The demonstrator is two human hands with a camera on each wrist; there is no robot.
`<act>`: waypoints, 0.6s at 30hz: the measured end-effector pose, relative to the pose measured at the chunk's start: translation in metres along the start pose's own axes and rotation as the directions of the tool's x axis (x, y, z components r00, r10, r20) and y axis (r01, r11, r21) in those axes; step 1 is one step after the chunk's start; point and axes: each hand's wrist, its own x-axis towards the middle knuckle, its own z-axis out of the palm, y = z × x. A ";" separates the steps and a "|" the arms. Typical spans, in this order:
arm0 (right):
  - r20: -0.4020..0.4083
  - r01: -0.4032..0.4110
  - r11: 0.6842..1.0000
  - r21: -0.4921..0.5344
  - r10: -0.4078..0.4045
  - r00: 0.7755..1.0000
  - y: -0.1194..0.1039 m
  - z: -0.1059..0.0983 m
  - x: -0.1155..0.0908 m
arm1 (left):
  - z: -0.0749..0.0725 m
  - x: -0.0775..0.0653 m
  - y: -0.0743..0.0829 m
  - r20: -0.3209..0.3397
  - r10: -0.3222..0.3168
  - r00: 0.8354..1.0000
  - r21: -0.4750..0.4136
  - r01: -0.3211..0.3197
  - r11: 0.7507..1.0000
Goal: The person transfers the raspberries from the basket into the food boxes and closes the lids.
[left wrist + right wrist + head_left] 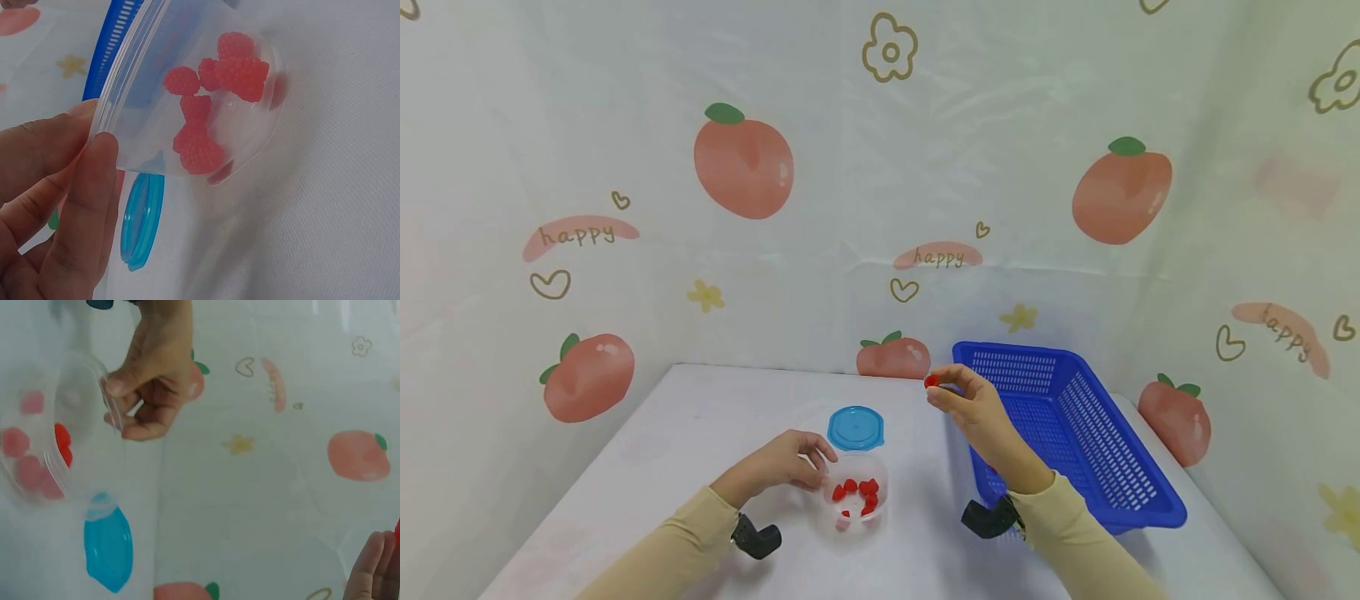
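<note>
My left hand [786,461] pinches the rim of a clear plastic container [880,475], its thumb and fingers on either side of the edge. Several red raspberries [200,153] lie in the bottom of that container, seen through its wall in the left wrist view. Raised in front of the blue basket [1112,433], my right hand [981,417] pinches one raspberry [932,381] between thumb and fingertips. Only the fingers of the right hand show at the lower right corner of the right wrist view, with a sliver of red beside them.
A translucent blue lid [856,428] lies flat on the white table [722,400] just behind the container. The basket's slotted walls stand at the table's right side. A printed cloth [820,275] hangs behind the table.
</note>
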 end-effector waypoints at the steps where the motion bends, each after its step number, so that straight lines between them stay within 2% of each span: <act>1: -0.006 0.000 1.000 -0.010 0.000 1.000 0.002 0.003 -0.001 | 0.000 0.000 0.000 0.001 0.001 1.000 0.000 -0.001 1.000; 6: -0.020 -0.014 1.000 -0.025 0.014 1.000 0.011 0.015 -0.005 | 0.000 0.000 -0.001 0.002 0.005 1.000 0.000 -0.005 1.000; 18: 0.045 -0.075 0.995 -0.063 0.078 0.996 0.045 0.038 -0.013 | 0.000 0.001 0.000 0.006 0.010 1.000 -0.007 -0.010 1.000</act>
